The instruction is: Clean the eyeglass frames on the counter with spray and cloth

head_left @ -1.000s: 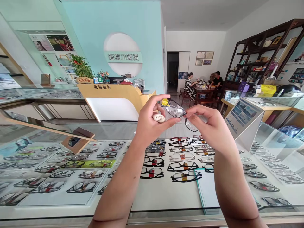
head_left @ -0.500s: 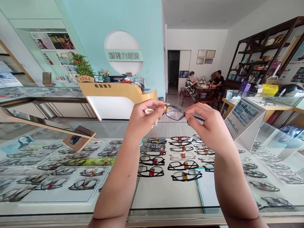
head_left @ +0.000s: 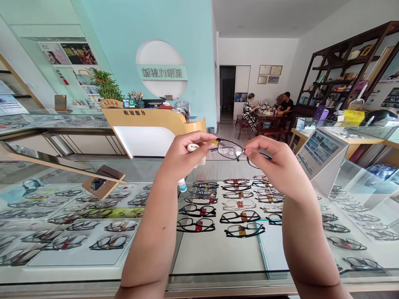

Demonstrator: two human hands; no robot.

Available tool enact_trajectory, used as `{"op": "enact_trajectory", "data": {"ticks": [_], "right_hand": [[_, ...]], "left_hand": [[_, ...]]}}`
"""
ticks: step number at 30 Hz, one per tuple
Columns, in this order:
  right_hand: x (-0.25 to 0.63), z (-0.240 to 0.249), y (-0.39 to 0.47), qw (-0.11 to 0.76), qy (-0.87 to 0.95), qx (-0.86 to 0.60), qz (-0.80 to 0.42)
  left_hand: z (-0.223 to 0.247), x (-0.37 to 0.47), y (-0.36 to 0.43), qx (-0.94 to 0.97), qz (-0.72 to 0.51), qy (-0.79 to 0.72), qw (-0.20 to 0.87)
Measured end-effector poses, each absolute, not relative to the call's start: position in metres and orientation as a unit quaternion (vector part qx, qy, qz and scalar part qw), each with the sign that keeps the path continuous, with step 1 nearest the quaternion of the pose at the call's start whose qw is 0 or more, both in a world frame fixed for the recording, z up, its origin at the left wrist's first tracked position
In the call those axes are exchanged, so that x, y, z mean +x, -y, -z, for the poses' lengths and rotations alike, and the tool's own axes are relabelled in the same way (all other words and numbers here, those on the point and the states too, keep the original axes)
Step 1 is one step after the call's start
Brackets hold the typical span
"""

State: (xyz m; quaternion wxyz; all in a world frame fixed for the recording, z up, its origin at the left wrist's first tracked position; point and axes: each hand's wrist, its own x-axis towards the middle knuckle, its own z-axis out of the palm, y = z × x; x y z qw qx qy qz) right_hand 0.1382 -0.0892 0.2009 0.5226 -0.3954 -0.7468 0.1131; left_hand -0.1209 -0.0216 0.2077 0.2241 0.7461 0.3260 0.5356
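Note:
A pair of dark-framed eyeglasses (head_left: 230, 158) is held up in front of me over the glass counter. My left hand (head_left: 187, 155) is closed on its left side, where a yellow patch shows by the fingertips. A pale folded cloth (head_left: 201, 161) is tucked in the same hand. With thumb and fingers, my right hand (head_left: 272, 160) pinches the frame near the bridge and covers part of the other lens. Below my left wrist stands a small white-and-blue bottle (head_left: 182, 186), partly hidden by the forearm.
Rows of eyeglasses (head_left: 240, 216) lie in the glass display counter (head_left: 215, 257). A tilted mirror (head_left: 62, 160) on a wooden stand is at left, and a white display card (head_left: 322, 160) at right. Beyond are a reception desk (head_left: 143, 137) and two people (head_left: 250, 113) at a table.
The eyeglasses have turned a little, and the lens now faces me more. My left hand has shifted slightly left, uncovering the small bottle; my right hand has moved slightly right.

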Motion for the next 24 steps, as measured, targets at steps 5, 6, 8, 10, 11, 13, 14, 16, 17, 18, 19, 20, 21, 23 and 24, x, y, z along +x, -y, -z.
{"op": "enact_trajectory", "data": {"ticks": [5, 6, 8, 10, 11, 13, 14, 16, 17, 18, 19, 20, 21, 23, 24], "right_hand": [[0.138, -0.201, 0.087, 0.536, 0.736, -0.384, -0.154], [0.138, -0.201, 0.086, 0.537, 0.736, -0.377, -0.164], [0.137, -0.201, 0.084, 0.539, 0.737, -0.362, -0.184], [0.136, -0.201, 0.083, 0.538, 0.737, -0.356, -0.200], [0.136, -0.201, 0.083, 0.537, 0.737, -0.355, -0.206], [0.134, -0.200, 0.081, 0.536, 0.736, -0.353, -0.213], [0.134, -0.200, 0.081, 0.538, 0.738, -0.349, -0.212], [0.132, -0.199, 0.079, 0.542, 0.740, -0.338, -0.210], [0.132, -0.199, 0.079, 0.543, 0.740, -0.333, -0.215], [0.131, -0.199, 0.078, 0.542, 0.739, -0.331, -0.224], [0.131, -0.199, 0.078, 0.538, 0.738, -0.331, -0.236], [0.132, -0.199, 0.078, 0.533, 0.737, -0.335, -0.247], [0.132, -0.199, 0.077, 0.527, 0.737, -0.339, -0.254], [0.133, -0.199, 0.077, 0.521, 0.739, -0.345, -0.253], [0.133, -0.200, 0.077, 0.520, 0.740, -0.346, -0.251]], "left_hand": [[-0.207, -0.120, 0.022, 0.743, -0.506, -0.336, 0.283], [-0.207, -0.119, 0.023, 0.743, -0.505, -0.336, 0.283], [-0.207, -0.118, 0.024, 0.745, -0.507, -0.333, 0.278], [-0.208, -0.117, 0.024, 0.746, -0.509, -0.330, 0.275], [-0.208, -0.117, 0.024, 0.746, -0.510, -0.327, 0.277], [-0.207, -0.116, 0.024, 0.749, -0.508, -0.317, 0.285], [-0.208, -0.116, 0.024, 0.750, -0.506, -0.311, 0.290], [-0.208, -0.115, 0.025, 0.754, -0.505, -0.298, 0.297], [-0.208, -0.115, 0.025, 0.755, -0.505, -0.291, 0.300], [-0.209, -0.115, 0.025, 0.757, -0.503, -0.288, 0.302], [-0.209, -0.115, 0.025, 0.757, -0.502, -0.287, 0.305], [-0.209, -0.115, 0.025, 0.756, -0.501, -0.287, 0.309], [-0.209, -0.115, 0.025, 0.754, -0.501, -0.289, 0.313], [-0.208, -0.115, 0.024, 0.746, -0.505, -0.294, 0.320], [-0.207, -0.115, 0.023, 0.741, -0.509, -0.295, 0.324]]}}
